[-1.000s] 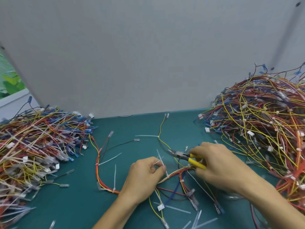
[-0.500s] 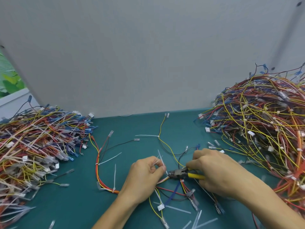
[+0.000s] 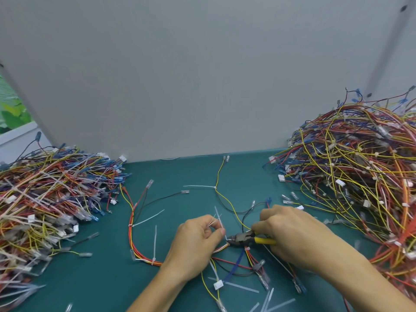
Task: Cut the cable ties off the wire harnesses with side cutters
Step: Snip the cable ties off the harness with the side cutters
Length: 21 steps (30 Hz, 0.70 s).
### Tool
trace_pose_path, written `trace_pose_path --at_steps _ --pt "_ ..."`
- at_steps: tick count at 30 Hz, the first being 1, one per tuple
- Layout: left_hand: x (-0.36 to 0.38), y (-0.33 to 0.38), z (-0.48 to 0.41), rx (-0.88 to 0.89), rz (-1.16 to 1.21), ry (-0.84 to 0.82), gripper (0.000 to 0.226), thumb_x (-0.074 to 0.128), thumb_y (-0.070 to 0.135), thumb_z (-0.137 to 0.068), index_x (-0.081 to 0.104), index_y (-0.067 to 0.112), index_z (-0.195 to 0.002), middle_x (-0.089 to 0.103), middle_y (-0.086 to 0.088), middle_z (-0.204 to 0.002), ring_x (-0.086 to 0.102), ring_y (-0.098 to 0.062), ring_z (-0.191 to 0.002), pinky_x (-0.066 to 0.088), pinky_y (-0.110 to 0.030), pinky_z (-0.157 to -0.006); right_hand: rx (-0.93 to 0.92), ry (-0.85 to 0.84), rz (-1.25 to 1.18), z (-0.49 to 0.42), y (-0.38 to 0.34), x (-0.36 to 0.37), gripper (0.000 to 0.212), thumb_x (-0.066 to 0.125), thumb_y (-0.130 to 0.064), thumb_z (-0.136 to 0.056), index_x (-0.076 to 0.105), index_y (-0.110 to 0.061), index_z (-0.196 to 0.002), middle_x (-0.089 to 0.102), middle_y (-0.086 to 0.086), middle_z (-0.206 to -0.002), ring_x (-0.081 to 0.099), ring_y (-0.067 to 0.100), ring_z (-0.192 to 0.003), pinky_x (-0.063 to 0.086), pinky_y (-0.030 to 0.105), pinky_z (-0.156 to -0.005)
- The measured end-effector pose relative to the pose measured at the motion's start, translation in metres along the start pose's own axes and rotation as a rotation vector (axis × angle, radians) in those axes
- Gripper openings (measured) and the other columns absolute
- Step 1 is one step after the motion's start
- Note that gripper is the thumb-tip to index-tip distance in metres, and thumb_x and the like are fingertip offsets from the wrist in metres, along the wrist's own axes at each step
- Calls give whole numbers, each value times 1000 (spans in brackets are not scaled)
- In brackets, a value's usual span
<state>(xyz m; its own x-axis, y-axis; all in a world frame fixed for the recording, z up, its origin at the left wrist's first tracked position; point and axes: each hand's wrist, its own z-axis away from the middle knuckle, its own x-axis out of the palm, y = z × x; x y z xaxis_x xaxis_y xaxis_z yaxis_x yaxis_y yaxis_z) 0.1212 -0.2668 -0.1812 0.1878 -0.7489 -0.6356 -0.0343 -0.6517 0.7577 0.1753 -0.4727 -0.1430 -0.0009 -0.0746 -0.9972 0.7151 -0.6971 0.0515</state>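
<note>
**Two hands meet over one harness, cutters lying crosswise**

Several cut-off ties [image 3: 243, 287] lie loose on the green bench [image 3: 94, 284] at the lower edge of the frame, among blue, red and yellow leads. Just above them, in the lower middle, the left hand [image 3: 198, 242] is curled. Its thumb and fingers pinch a white cable tie [image 3: 219, 219] whose tail sticks up and away.

The right hand [image 3: 290, 235] is wrapped round the yellow handles of the side cutters [image 3: 240, 238]. Their long axis runs nearly level across the frame, handles to the right. The nose points left at the left hand's fingertips, just above the wires that come out from under that hand. Whether the blades are closed cannot be told.

The wire harness [image 3: 146, 260] sweeps left from under the left hand in a red-orange curve, then climbs toward mid-frame, with two more ties standing off it.

Farther back, a flat tangled pile [image 3: 45, 199] fills the left edge and a taller pile [image 3: 360, 176] fills the right. A grey panel [image 3: 202, 75] stands behind both.
</note>
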Motion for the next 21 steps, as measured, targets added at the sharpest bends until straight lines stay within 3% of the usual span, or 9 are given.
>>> trace_pose_path --at_steps 6,21 --pt "0 -1 0 6 -7 -7 14 64 26 -87 63 20 -75 34 8 -45 30 -9 -49 26 -20 -49 -4 14 -7 0 1 2 13 48 -21 -88 52 -27 -98 37 -8 -88 55 27 -98 42 33 -68" --pt "1 -3 0 13 -3 -2 15 64 28 -87 62 24 -72 34 9 -44 31 -9 -47 26 -20 -48 -8 42 -2 1 2 4 15 50 -24 -84 55 -28 -98 52 -5 -94 56 26 -96 29 30 -62"
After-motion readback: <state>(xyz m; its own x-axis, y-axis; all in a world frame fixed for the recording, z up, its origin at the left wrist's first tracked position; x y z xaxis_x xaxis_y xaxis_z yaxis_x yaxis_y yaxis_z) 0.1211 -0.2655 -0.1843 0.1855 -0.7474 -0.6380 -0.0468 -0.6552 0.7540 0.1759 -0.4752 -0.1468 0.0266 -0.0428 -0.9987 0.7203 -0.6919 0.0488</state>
